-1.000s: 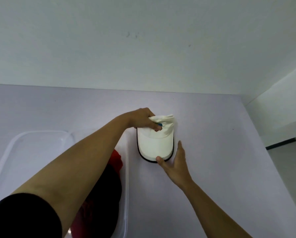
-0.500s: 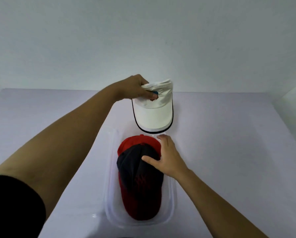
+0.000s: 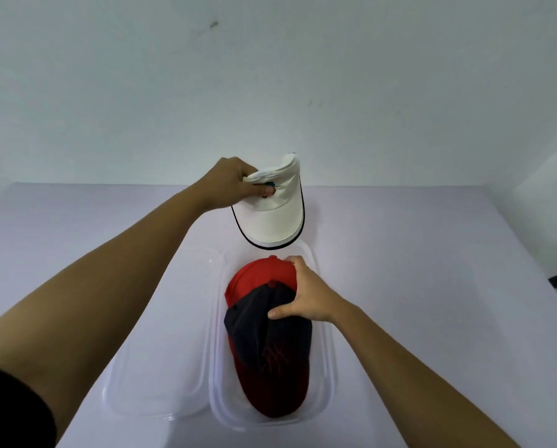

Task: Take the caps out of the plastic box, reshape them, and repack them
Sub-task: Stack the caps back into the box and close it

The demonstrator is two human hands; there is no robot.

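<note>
My left hand [image 3: 230, 185] grips the folded crown of a white cap [image 3: 275, 218] and holds it in the air, brim toward me, just beyond the far end of the clear plastic box [image 3: 327, 367]. Inside the box lie a red cap [image 3: 261, 276] and, on top of it, a dark navy-and-red cap [image 3: 270, 347] with its brim toward me. My right hand [image 3: 309, 295] rests on these caps, fingers curled over the red cap's crown and thumb pressing on the dark cap.
The clear lid [image 3: 160, 367] of the box lies flat just left of it, under my left forearm. Both sit on a pale lilac table [image 3: 432, 286] that meets a white wall at the back. The table's right edge drops to the floor.
The white cap has been lifted off the table and carried over toward the box's far end. My right hand left the white cap's brim and came down onto the caps in the box.
</note>
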